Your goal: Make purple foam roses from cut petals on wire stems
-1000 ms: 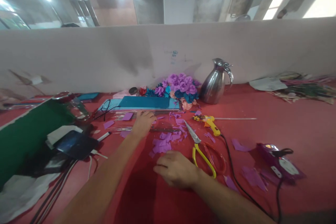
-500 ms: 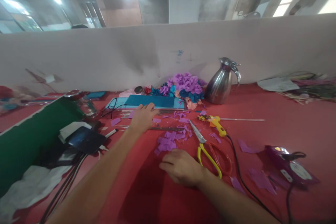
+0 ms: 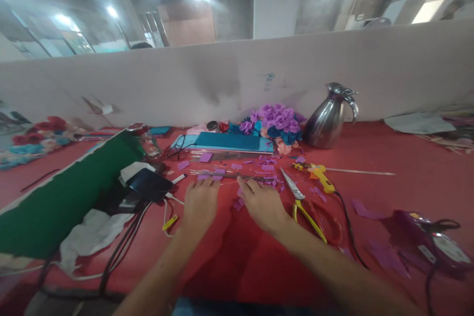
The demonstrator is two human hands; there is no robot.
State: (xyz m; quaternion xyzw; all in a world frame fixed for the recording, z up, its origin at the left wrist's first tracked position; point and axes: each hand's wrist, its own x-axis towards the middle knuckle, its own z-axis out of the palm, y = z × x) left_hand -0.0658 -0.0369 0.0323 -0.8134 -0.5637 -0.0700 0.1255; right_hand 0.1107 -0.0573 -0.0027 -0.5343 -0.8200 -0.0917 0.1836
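Observation:
My left hand [image 3: 202, 203] is low over the red table, its fingers bent together and their tips hidden, so what they hold cannot be made out. Beside it, my right hand [image 3: 263, 206] pinches a thin pale wire-like strand [image 3: 231, 182] that runs toward the left hand. Just beyond both hands lies a bundle of thin dark stems [image 3: 229, 175]. Purple paper pieces [image 3: 239, 203] are scattered around and partly under the right hand. To its right rest scissors [image 3: 309, 219] with one yellow and one red handle, blades partly apart.
A yellow glue gun [image 3: 323, 177] with a black cord and a steel jug [image 3: 328, 118] stand to the right. Purple paper flowers [image 3: 277, 117] and blue paper sheets [image 3: 227, 141] lie at the back. Left are a green board [image 3: 81, 182], a dark phone-like slab [image 3: 150, 185] and cables.
My left hand has drawn back from the blue sheets toward me. My right hand has moved forward over the purple pieces, and the strand now shows at its fingers. The view has turned left.

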